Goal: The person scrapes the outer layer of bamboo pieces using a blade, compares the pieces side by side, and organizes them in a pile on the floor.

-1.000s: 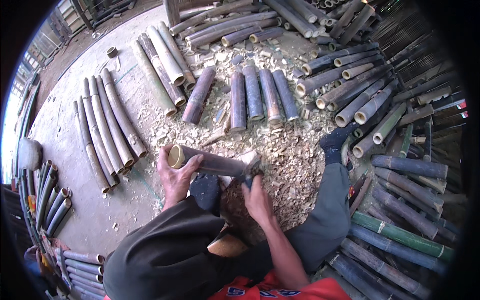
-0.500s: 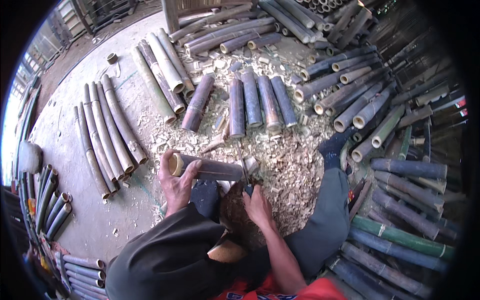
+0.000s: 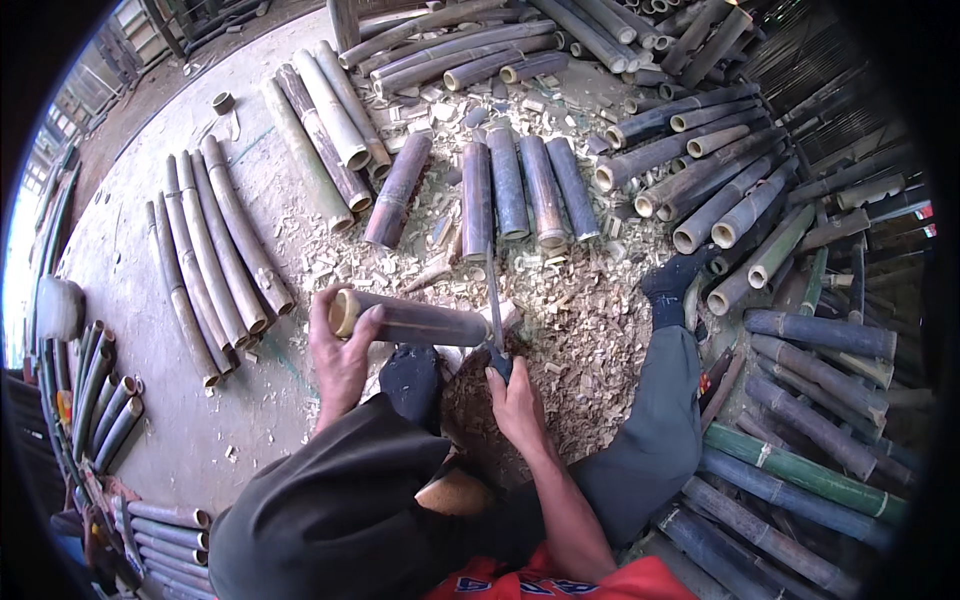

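At centre, the right hand (image 3: 520,405) grips a black-handled, long grey metal blade (image 3: 494,300) near the short brown bamboo tube (image 3: 418,321) clasped by the left hand (image 3: 342,350), seemingly unfinished, while dark bamboo sections (image 3: 508,187) lie upper centre, their completion unclear.

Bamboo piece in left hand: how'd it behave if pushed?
The bamboo piece would likely roll, its sides being round. Probably stiff, as it runs straight from the left hand. Perhaps light for its size: the end there looks hollowed.

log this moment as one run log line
left hand: grips bamboo tube near left end | right hand: holds knife beside tube's right end | around: pale chips, more bamboo lengths
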Demonstrator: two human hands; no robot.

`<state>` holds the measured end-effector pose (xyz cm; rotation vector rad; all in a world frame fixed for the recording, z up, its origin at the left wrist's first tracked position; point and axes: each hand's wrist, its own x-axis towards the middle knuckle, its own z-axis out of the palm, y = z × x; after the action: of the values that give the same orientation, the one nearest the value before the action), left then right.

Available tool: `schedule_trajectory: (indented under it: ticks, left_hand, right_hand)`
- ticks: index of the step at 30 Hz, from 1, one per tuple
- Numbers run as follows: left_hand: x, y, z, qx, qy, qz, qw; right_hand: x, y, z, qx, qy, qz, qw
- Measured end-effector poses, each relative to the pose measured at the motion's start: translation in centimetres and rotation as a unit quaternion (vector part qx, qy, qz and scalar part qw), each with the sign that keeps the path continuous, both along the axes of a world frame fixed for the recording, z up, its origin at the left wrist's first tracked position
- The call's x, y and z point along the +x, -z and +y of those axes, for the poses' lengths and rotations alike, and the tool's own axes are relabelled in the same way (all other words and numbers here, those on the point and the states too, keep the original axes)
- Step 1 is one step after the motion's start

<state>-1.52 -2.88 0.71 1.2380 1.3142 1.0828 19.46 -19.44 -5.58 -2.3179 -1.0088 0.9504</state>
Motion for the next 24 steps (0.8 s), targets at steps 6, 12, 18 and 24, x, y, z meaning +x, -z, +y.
schedule_trajectory:
  ticks: [6, 12, 18, 24]
  left_hand:
    - [-1.6, -0.3, 0.9, -0.082, 0.063, -0.071, 0.992]
    - [-1.1, -0.2, -0.2, 0.007, 0.130, -0.082, 0.988]
    - [0.0, -1.9, -0.8, 0.014, 0.141, -0.064, 0.988]
    - [1.2, -3.2, -0.4, 0.044, 0.147, 0.035, 0.988]
  right_hand:
    - [0.1, -3.4, -0.5, 0.091, -0.003, -0.010, 0.996]
    - [0.7, -8.1, 0.1, 0.103, -0.043, -0.011, 0.994]
    - [-0.2, -4.9, 0.0, 0.205, -0.004, -0.017, 0.979]
    - [0.7, -5.3, 0.7, 0.004, -0.061, -0.075, 0.995]
